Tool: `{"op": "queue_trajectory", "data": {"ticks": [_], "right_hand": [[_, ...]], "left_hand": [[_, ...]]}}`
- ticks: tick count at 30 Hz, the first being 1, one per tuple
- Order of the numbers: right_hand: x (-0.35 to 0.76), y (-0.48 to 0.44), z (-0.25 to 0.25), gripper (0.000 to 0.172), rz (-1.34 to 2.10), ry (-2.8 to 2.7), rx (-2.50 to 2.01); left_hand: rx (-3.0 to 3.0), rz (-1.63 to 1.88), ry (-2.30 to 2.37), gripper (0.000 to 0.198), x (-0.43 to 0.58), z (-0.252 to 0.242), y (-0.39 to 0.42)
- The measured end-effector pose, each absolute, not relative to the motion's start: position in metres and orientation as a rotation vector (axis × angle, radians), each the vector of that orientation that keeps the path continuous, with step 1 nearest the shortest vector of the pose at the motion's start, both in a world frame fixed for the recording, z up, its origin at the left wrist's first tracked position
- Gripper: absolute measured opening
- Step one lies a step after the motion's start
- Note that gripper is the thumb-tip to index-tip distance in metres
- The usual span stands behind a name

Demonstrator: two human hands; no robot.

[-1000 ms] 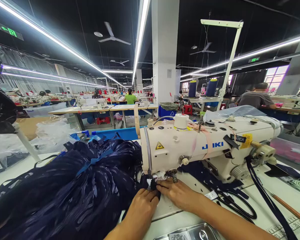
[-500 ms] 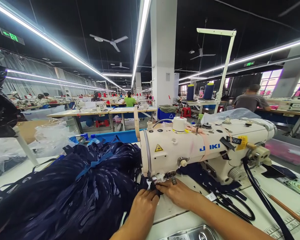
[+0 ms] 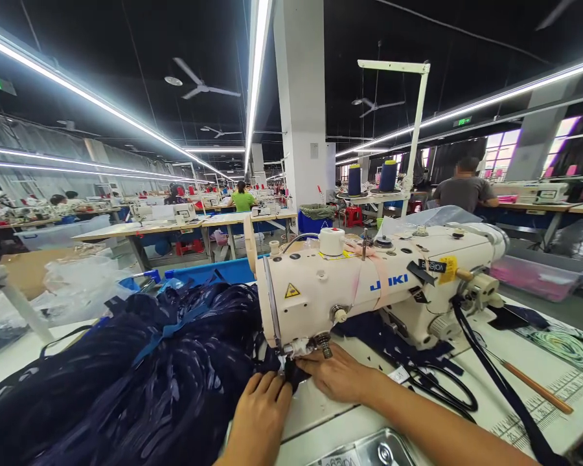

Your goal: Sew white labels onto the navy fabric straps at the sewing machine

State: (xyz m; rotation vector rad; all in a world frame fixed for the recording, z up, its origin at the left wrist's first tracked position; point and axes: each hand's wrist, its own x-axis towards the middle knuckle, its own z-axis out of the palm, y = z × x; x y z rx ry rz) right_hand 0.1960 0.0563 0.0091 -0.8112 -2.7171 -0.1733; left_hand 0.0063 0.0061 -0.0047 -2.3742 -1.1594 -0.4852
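A white sewing machine [image 3: 291,317] stands before me, with a piece of dark navy fabric [image 3: 297,374] under its needle area. My left hand [image 3: 265,404] is at the near left of the needle, its fingers closed together and bent down on the fabric's edge. On the other side, my right hand [image 3: 337,374] reaches in below the machine head, fingers pressed together on the same fabric. The fingertips and the stitching point are partly hidden. To the left lies a large heap of navy straps [image 3: 175,369], tied with a blue band [image 3: 172,330].
Black scissors [image 3: 442,388] and a wooden-handled tool [image 3: 537,387] lie on the right of the table. A metal tray [image 3: 393,446] is at the front edge. Behind the machine are thread cones [image 3: 388,176]. A person in grey [image 3: 464,188] sits farther off.
The camera has turned right, so the scene sits farther left in view. A wider gap of dark fabric shows between my two hands. Both hands stay by the needle.
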Motion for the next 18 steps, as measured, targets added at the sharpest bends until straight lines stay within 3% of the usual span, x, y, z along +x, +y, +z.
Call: {"op": "queue_trajectory", "data": {"ticks": [7,11,18], "right_hand": [[0.193,0.04,0.013,0.028,-0.026,-2.732,-0.877],[0.19,0.036,0.007,0.027,-0.035,-2.697,-0.876],[0.192,0.044,0.002,0.026,0.118,-2.625,-0.86]], "left_hand": [[-2.494,-0.536,-1.465,0.041,-0.024,0.021,0.023],[-2.505,-0.626,-1.401,0.045,-0.019,0.023,0.025],[-2.527,-0.549,-1.076,0.019,0.0,0.008,0.017]]}}
